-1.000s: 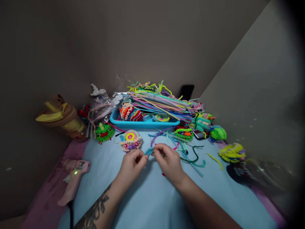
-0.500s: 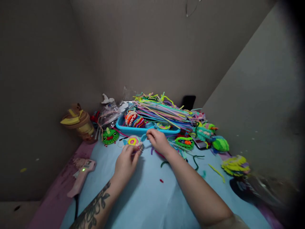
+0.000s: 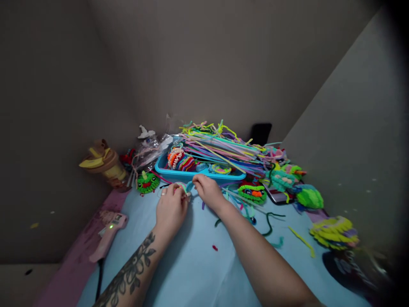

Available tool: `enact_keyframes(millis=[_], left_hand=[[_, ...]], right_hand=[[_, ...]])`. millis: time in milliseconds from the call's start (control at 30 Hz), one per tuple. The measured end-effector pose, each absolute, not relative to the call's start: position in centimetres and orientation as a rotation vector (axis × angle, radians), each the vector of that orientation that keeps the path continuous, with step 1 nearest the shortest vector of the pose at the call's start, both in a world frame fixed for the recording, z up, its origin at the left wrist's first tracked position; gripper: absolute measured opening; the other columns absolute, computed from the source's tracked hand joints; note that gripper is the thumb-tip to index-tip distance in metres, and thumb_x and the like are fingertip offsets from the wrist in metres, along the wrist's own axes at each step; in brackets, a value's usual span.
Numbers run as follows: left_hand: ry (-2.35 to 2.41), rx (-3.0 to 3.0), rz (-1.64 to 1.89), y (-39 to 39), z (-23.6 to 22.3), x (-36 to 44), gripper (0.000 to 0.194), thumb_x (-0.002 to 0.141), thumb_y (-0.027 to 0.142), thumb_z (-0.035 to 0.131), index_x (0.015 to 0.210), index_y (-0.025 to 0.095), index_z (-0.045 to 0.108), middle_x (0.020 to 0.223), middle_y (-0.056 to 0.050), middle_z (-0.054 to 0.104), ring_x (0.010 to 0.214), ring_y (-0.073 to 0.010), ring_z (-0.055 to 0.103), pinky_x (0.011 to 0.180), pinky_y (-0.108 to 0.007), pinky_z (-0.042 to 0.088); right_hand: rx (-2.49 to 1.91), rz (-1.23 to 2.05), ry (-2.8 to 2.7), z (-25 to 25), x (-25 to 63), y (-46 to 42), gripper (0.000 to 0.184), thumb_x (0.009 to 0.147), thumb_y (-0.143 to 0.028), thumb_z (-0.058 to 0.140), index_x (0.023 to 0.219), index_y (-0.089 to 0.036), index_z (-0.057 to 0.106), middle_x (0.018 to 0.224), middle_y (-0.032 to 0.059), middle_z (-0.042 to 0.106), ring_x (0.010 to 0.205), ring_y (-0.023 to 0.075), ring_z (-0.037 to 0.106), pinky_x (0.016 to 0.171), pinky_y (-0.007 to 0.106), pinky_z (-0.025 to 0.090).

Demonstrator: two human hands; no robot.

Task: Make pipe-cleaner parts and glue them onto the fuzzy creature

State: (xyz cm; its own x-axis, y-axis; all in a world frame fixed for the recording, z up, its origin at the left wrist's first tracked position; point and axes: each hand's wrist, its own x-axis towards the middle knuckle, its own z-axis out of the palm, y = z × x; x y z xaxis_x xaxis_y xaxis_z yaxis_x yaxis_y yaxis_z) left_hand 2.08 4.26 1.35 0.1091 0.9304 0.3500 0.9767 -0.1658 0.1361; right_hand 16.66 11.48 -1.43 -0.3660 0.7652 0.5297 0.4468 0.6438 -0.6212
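Observation:
My left hand (image 3: 171, 207) lies over a round pink and yellow pipe-cleaner piece (image 3: 180, 186) on the light blue cloth (image 3: 198, 273), fingers curled onto it. My right hand (image 3: 207, 190) pinches a short blue pipe-cleaner piece (image 3: 189, 186) right beside that round piece, just in front of the blue tray (image 3: 198, 174). Most of the round piece is hidden under my left hand.
The blue tray holds coiled pieces and a long heap of coloured pipe cleaners (image 3: 223, 147). A green frog-like figure (image 3: 148, 182), a brown and yellow cup (image 3: 104, 162), a pink glue gun (image 3: 108, 234), green and yellow craft pieces (image 3: 308, 197) and loose stems lie around.
Both hands moved forward from the middle of the cloth to the round piece near the tray. The left hand went from beside it to on top of it; the view shifted slightly.

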Motion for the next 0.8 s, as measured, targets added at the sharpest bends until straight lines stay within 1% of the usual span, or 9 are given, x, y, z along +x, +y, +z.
enact_keyframes(millis=[167, 300, 433, 633, 800], left_hand=[[-1.829, -2.378, -0.419, 3.5, 1.8, 0.2, 0.017, 0.088, 0.026, 0.047, 0.087, 0.019, 0.062, 0.101, -0.009, 0.059, 0.087, -0.0235, 0.053, 0.076, -0.036, 0.043], [-1.853, -2.406, -0.402, 3.0, 1.8, -0.7, 0.017, 0.089, 0.025, 0.045, 0.086, 0.019, 0.061, 0.097, -0.009, 0.060, 0.087, -0.0232, 0.053, 0.075, -0.035, 0.043], [-1.852, -2.399, -0.498, 2.9, 1.1, -0.9, 0.015, 0.088, 0.025, 0.046, 0.084, 0.019, 0.059, 0.094, -0.008, 0.059, 0.086, -0.0231, 0.054, 0.074, -0.034, 0.043], [-1.830, -2.455, -0.683, 2.9, 0.1, -1.4, 0.010, 0.088, 0.022, 0.047, 0.087, 0.018, 0.057, 0.097, -0.009, 0.059, 0.089, -0.0233, 0.053, 0.078, -0.037, 0.044], [-1.848, -2.495, -0.772, 3.0, -0.3, -1.8, 0.008, 0.088, 0.022, 0.048, 0.087, 0.018, 0.055, 0.096, -0.008, 0.058, 0.090, -0.0229, 0.053, 0.079, -0.037, 0.044]], right_hand=[[-0.915, 0.600, -2.016, -0.9, 16.5, 11.0, 0.015, 0.084, -0.009, 0.045, 0.082, -0.021, 0.055, 0.072, 0.0005, 0.061, 0.068, 0.0151, 0.058, 0.066, 0.024, 0.043], [-0.883, 0.661, -2.023, -0.8, 15.9, 10.6, 0.013, 0.085, -0.011, 0.047, 0.082, -0.020, 0.055, 0.075, 0.0007, 0.062, 0.071, 0.0147, 0.058, 0.067, 0.023, 0.043], [-0.884, 0.640, -2.045, -1.1, 15.3, 10.2, 0.013, 0.084, -0.009, 0.048, 0.082, -0.019, 0.055, 0.077, 0.0016, 0.063, 0.073, 0.0152, 0.058, 0.069, 0.024, 0.043], [-0.878, 0.583, -2.084, -1.7, 14.9, 10.0, 0.014, 0.085, -0.009, 0.047, 0.084, -0.019, 0.056, 0.079, 0.0021, 0.064, 0.075, 0.0154, 0.059, 0.070, 0.024, 0.043], [-0.846, 0.514, -2.134, -1.9, 14.8, 9.8, 0.013, 0.085, -0.009, 0.047, 0.086, -0.018, 0.056, 0.080, 0.0037, 0.064, 0.077, 0.0169, 0.060, 0.070, 0.026, 0.043]])
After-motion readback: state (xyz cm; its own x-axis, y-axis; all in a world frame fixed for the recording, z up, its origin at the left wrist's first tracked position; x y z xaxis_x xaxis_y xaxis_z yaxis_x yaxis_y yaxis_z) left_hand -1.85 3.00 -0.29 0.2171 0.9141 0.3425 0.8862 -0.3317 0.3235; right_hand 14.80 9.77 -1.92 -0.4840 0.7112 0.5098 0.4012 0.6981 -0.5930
